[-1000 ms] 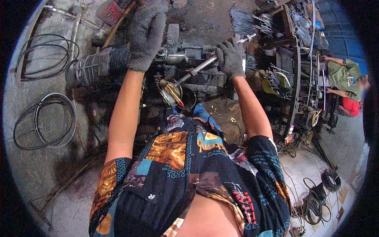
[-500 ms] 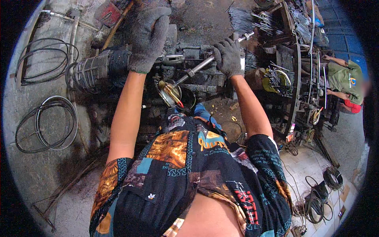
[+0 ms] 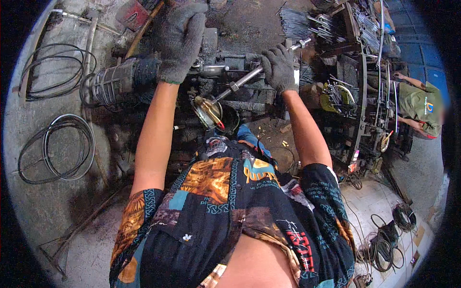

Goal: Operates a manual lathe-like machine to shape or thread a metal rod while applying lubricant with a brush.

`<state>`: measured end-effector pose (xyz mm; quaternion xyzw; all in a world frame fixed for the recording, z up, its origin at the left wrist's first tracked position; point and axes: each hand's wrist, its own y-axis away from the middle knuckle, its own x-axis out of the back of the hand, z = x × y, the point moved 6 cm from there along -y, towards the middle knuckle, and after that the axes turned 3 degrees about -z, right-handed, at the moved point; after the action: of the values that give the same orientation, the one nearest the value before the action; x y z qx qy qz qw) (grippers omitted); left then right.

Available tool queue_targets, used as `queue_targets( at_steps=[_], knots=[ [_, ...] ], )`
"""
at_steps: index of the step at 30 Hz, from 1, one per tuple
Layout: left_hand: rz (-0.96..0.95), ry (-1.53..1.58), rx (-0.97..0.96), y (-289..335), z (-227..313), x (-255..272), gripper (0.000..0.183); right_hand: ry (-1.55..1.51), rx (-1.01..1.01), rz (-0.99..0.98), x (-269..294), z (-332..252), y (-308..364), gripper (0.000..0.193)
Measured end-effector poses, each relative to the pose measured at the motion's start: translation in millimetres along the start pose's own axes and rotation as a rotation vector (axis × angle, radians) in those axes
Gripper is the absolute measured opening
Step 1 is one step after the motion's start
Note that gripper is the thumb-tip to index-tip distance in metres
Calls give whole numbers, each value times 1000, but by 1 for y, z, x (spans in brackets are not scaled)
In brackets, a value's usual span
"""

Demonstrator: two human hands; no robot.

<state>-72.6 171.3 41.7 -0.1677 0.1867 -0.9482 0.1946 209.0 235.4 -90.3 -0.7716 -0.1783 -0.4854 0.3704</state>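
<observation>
Apparently underway, no finish showing: right hand is gripping bar, one o'clock; left hand, eleven o'clock, is bending fingers, hold unclear.

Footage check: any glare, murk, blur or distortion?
Head view: bright glints along the silver bar; the dark housing left of the left hand is murky; pale floor at lower right is brighter; rack post bows; rim goes black; co-worker's head is blurred.
</observation>
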Motion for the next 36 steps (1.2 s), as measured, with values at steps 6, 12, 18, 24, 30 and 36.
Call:
queue_targets(
  at_steps=[6, 12, 18, 24, 30, 36],
  knots=[
    [3, 10, -37, 0, -1, -1, 26, 25, -26, -123, -9, 4, 1, 32],
    [63, -188, -303, -3, 37, 4, 18, 15, -127, -130, -4, 1, 2, 32],
    [40, -136, -272, -6, 37, 5, 19, 64, -117, -123, -11, 6, 4, 31],
    [32, -35, -117, -4, 16, 7, 21, 37, -172, -124, -12, 9, 5, 31],
    [13, -27, -98, -7, 20, 8, 25, 32, -160, -123, -12, 8, 5, 32],
    [32, -43, -123, -6, 18, 9, 28, 48, -159, -159, -16, 11, 5, 34]
  ],
)
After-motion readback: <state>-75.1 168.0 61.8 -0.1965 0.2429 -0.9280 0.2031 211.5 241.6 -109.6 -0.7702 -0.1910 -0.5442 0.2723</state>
